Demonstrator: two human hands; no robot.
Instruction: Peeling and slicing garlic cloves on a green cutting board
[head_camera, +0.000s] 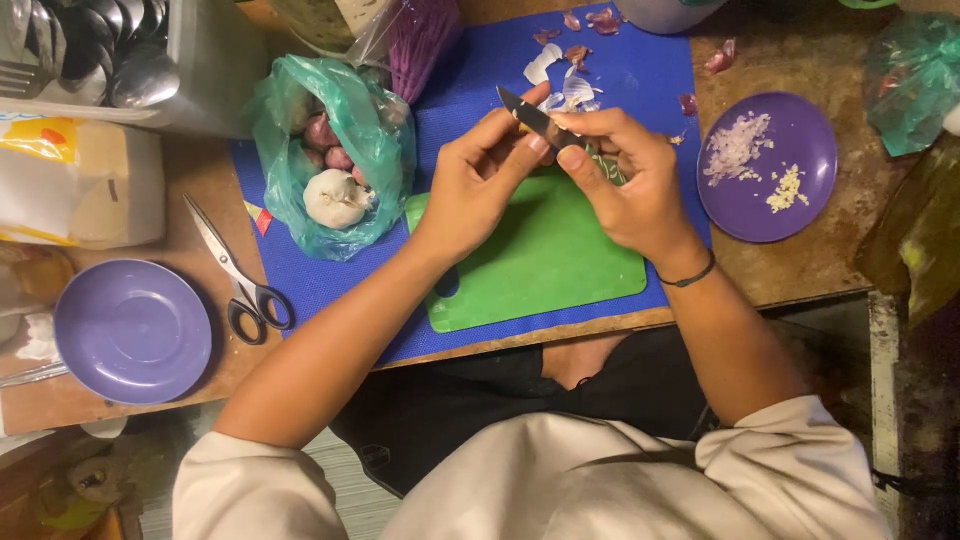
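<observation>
Both my hands meet above a green cutting board (540, 270) that lies on a blue mat (330, 285). My right hand (630, 190) grips a small knife (522, 108), whose dark blade points up and to the left. My left hand (470, 190) pinches a small pale garlic clove (521, 127) against the blade; my fingertips hide most of it. Loose papery peels (560, 80) lie on the mat just beyond my hands.
A green plastic bag (380, 150) left of the board holds a garlic bulb (333, 197) and reddish bulbs. Scissors (235, 275) and an empty purple plate (133, 332) lie further left. A purple plate (810, 190) with chopped bits sits right. Cutlery (90, 50) stands at far left.
</observation>
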